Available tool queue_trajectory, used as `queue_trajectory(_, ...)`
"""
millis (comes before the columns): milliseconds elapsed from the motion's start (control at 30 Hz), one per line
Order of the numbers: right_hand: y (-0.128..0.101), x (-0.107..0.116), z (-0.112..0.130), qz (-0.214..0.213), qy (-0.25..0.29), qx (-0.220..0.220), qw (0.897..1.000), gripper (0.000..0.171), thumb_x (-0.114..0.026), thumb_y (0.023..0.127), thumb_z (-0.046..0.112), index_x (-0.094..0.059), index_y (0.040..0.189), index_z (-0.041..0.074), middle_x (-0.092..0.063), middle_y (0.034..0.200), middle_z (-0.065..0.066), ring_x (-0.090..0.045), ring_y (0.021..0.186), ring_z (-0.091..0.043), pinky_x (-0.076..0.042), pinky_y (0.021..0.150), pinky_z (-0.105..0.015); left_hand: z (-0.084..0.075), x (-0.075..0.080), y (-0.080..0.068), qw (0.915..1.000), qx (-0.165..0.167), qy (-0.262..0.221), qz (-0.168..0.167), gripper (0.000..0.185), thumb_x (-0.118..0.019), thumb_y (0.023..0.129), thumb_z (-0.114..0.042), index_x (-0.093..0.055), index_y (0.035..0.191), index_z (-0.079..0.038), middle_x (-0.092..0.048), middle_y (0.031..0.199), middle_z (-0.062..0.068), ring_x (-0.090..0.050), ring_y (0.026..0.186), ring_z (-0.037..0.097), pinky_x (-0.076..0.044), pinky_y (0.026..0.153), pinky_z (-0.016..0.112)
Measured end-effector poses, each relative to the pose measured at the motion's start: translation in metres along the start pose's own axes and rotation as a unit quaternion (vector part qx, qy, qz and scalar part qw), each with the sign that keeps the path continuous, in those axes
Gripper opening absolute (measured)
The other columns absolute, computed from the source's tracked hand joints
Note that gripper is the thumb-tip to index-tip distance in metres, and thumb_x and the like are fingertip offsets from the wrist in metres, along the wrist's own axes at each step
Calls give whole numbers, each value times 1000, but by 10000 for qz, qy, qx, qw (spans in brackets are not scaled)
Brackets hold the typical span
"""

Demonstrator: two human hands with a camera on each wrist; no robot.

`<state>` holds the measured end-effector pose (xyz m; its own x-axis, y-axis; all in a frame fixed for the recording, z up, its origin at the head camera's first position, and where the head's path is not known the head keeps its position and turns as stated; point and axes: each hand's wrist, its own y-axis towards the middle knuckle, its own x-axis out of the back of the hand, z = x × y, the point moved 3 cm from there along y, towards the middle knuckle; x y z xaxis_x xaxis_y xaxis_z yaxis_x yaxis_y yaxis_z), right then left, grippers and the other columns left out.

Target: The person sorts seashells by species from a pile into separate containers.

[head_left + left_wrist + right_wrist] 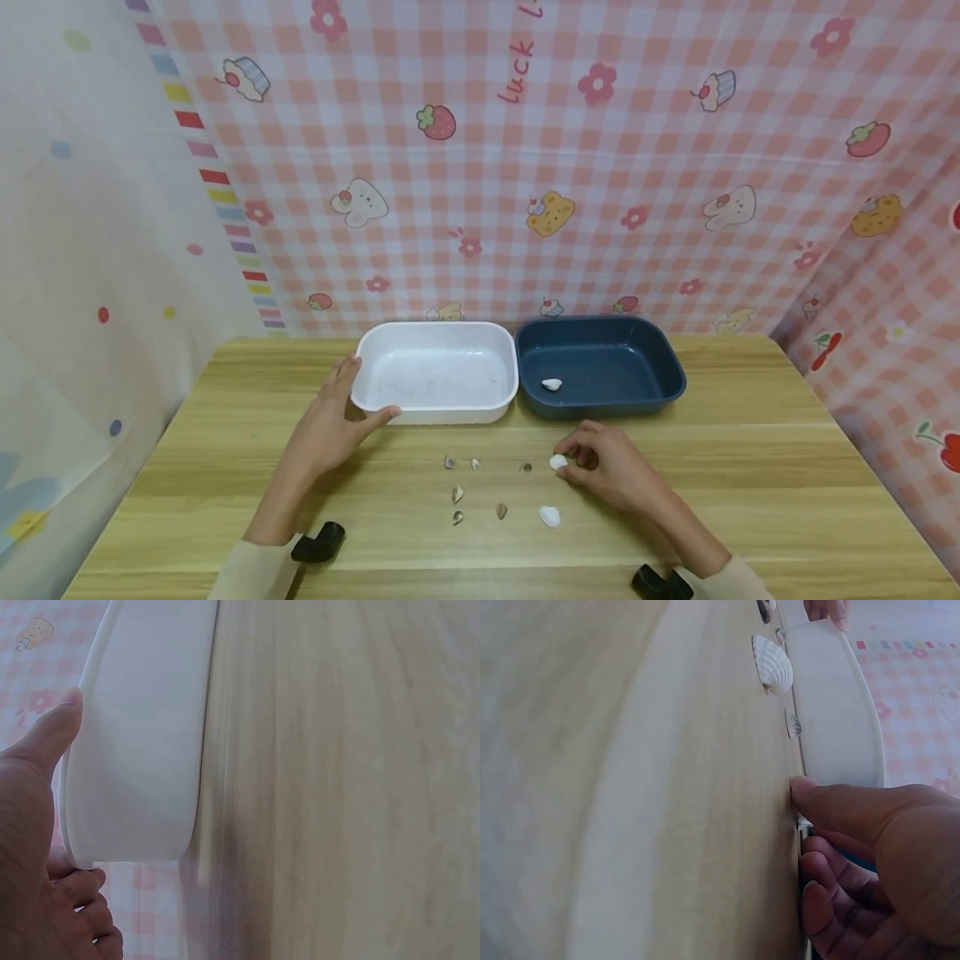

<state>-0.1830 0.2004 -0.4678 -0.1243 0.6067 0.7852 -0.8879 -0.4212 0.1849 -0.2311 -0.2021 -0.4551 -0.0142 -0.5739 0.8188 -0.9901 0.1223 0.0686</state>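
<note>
Pink gingham cloth printed with strawberries, bears and cupcakes hangs behind a pale wooden table [750, 467], with a spotted sheet along the nine o'clock side. Two tubs stand side by side at twelve o'clock on the table, touching or nearly so: a white tub [437, 371] and, just at its three o'clock, a dark blue tub [600, 365] with one white shell [552, 384] lying inside. Eight shells lie on the wood at six o'clock of the tubs: six small dark shells [477, 490] in a loose cluster and two white ones. The lower white shell [549, 517] lies free. The right hand [609, 467] pinches the upper white shell [558, 462] between thumb and curled fingers, against the tabletop. The left hand [333, 425] rests spread at the white tub's seven o'clock corner, thumb along the front wall and fingers against the side.
</note>
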Motion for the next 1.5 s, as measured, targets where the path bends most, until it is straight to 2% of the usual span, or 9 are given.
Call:
queue_trajectory(200, 1, 0, 1, 148, -202, 148, 9996, 13, -83, 87, 18, -77, 98, 15, -64, 86, 8, -57, 75, -4, -49, 66, -19, -1, -1, 0, 10000, -2, -4, -6, 115, -59, 86, -79, -11, 166, -12, -10, 173, 19, -15, 158, 45, -23, 120, 72)
queue_trajectory(433, 1, 9, 8, 157, 14, 166, 9997, 11, -81, 89, 18, -76, 98, 16, -67, 85, 11, -59, 75, -2, -54, 66, -22, -1, 0, -1, 10000, 43, -3, 28, 116, -58, 85, -80, -10, 167, -13, -9, 173, 17, -11, 159, 43, -22, 120, 72)
queue_trajectory(733, 3, 28, 16, -337, 102, 215, 9991, 15, -82, 87, 12, -77, 100, 17, -69, 83, 12, -60, 74, 1, -57, 64, -25, 0, 0, 0, 10000, 43, -24, 55, 115, -58, 86, -79, -10, 166, -13, -9, 173, 17, -9, 160, 41, -21, 120, 72)
queue_trajectory(933, 6, 42, 21, -629, 153, 425, 9970, 18, -82, 87, 9, -77, 102, 18, -69, 84, 12, -61, 73, 0, -58, 61, -28, 0, 0, -1, 10000, 35, -52, 53, 115, -59, 86, -79, -10, 166, -12, -9, 173, 16, -8, 160, 41, -20, 121, 72)
queue_trajectory(1267, 20, 61, 22, -1023, -31, 576, 9931, 14, -82, 88, 14, -78, 101, 16, -70, 83, 10, -61, 73, -1, -55, 59, -22, 1, 0, -3, 9999, 47, -103, 45, 114, -59, 86, -79, -10, 167, -13, -10, 173, 17, -9, 160, 42, -20, 120, 74)
queue_trajectory(1500, 31, 71, 18, -1175, -144, 491, 9918, 16, -83, 88, 17, -78, 102, 16, -72, 87, 8, -63, 74, -3, -58, 61, -27, 1, 0, -2, 10000, 37, -75, 17, 115, -57, 85, -81, -10, 167, -15, -10, 173, 17, -9, 160, 41, -22, 119, 73)
